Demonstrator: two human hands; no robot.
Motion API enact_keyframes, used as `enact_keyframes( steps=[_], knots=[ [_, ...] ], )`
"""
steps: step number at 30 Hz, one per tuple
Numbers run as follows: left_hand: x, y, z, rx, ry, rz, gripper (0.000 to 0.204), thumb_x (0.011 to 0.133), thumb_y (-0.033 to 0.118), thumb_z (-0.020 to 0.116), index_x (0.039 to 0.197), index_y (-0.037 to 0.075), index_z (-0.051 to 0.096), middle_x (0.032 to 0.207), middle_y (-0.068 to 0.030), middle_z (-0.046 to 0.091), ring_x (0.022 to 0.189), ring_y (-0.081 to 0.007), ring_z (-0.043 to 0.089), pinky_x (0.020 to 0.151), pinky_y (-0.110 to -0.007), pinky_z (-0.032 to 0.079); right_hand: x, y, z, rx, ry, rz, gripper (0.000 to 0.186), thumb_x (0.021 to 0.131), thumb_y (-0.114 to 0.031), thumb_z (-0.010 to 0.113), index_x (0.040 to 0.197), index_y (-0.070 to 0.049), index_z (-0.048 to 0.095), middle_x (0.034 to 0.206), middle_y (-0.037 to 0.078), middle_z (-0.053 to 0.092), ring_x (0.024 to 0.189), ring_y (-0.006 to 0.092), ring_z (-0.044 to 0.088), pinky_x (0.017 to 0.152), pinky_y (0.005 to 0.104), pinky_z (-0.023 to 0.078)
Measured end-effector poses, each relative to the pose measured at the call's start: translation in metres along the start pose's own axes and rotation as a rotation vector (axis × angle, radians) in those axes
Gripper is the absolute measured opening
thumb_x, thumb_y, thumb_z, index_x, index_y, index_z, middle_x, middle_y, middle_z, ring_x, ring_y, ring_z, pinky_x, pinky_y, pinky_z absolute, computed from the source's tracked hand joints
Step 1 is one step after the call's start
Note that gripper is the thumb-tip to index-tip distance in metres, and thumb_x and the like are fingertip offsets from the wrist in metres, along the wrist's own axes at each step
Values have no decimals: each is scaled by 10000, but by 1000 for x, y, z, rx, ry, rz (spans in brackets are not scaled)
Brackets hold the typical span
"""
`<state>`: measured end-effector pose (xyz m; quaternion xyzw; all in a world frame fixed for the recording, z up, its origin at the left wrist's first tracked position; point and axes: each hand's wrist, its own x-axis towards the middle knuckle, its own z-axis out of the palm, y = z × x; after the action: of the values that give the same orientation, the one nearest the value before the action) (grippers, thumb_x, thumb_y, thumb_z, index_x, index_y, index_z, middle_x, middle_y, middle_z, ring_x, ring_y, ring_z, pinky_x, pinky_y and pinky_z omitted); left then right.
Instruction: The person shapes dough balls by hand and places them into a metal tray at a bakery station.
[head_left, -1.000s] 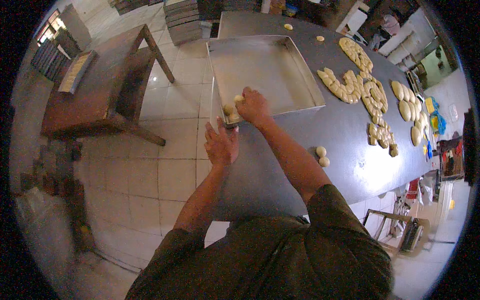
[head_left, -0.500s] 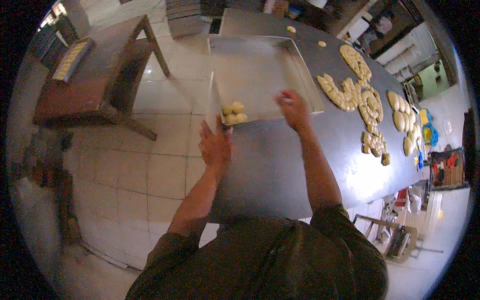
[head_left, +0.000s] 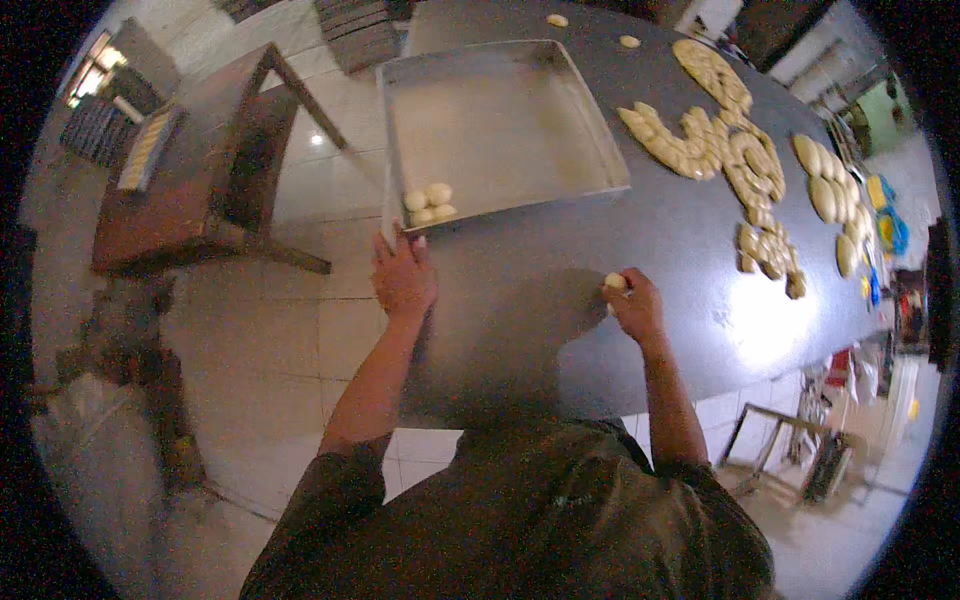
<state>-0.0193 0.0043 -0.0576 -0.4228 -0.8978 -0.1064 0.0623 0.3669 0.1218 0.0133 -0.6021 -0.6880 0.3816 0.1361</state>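
Observation:
A large rectangular metal baking tray rests on the dark table along its left edge. Several round dough balls sit close together in its near left corner. My left hand grips the tray at that corner, its fingers at the rim. To the right, over the bare tabletop, my right hand is closed around small pale dough pieces. Its fingers partly hide them, so their number is unclear.
Coiled rows of cut dough pieces and longer dough loaves lie on the right of the table. Two small dough pieces lie at the far end. Left across the tiled floor stands a wooden table bearing a filled narrow pan.
My right hand has come from the tray's near right side back toward me, and dough now shows in its fingers. My left hand stays at the tray corner. The whole view has shifted.

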Motion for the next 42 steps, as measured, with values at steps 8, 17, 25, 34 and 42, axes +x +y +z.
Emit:
enact_keyframes(
  steps=[8,17,25,34,42],
  knots=[
    [0,5,-3,3,34,46,618,1036,389,522,1569,118,366,1509,-276,415,1315,-436,504,982,-527,506,99,-230,88,-164,71,-463,495,888,-439,693,1147,-18,659,1169,250,688,1099,408,665,919,510,538],
    [1,11,-30,-186,-175,-104,645,1018,389,547,1566,106,359,1530,-259,382,1328,-418,492,953,-535,506,190,-199,147,-149,-467,-229,619,874,-495,703,1242,-6,615,1143,232,707,984,374,707,881,483,558],
    [3,6,-11,-44,-213,-1,636,1030,415,533,1567,114,374,1559,-259,388,1371,-419,471,1021,-537,479,153,-247,207,-674,-136,-730,590,863,-501,674,1297,-103,634,1288,211,631,1345,355,506,990,858,259],
    [-2,32,-80,-271,-193,-125,581,1062,413,492,1524,70,418,1515,-292,441,1382,-433,476,1071,-512,469,52,-195,63,623,-103,-351,403,926,-410,627,1151,-76,645,1020,56,665,897,211,657,857,457,571],
    [17,-30,55,70,-39,241,615,1074,437,455,1524,21,398,1515,-322,400,1296,-477,533,1026,-566,494,-42,89,-58,920,625,153,528,937,-568,646,646,-133,579,558,2,548,550,159,502,496,347,371]
  ],
)
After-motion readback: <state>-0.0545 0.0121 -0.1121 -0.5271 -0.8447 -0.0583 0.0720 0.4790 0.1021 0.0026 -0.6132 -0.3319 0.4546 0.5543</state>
